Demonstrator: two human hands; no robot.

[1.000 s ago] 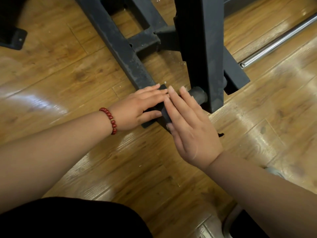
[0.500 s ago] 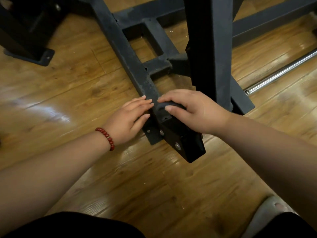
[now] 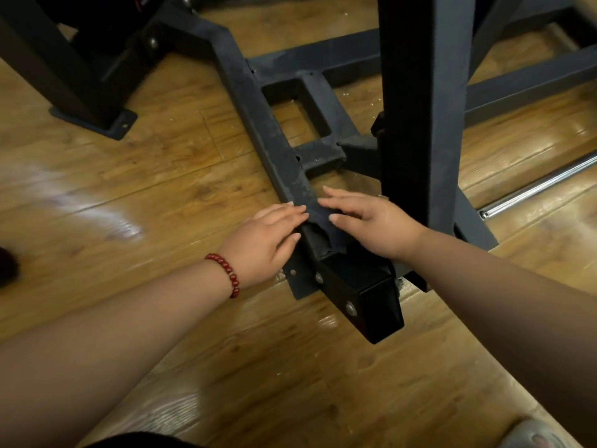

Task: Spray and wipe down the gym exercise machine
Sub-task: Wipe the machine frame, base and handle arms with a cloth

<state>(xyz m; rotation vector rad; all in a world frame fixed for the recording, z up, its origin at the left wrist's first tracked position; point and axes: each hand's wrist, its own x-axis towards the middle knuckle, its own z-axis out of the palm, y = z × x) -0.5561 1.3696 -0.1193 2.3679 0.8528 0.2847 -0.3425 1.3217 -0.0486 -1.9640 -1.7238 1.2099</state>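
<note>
The person is crouching over the gym machine, which is standing on the wooden floor (image 3: 161, 195) right in front of them, and both hands are meeting on its low base bar (image 3: 274, 140) beside the upright post (image 3: 420, 108). The left hand (image 3: 268, 240) is lying with straight, relaxed fingers against the bar's near side, gripping nothing. The right hand (image 3: 371, 227) is pressing flat-fingered on the bar's top, over what looks like a dark cloth (image 3: 323, 221), though that is hard to tell against the dark metal. Judging by this, the hands are flanking the bar so the wipe is covering top and side together, and the wiping stage is under way. No spray bottle is showing. Counting up: two hands, one red bead bracelet (image 3: 226, 273) on the left wrist, one post, one black end block (image 3: 365, 299) carrying two bolt heads, one shiny rod (image 3: 533, 189) lying at the right
</note>
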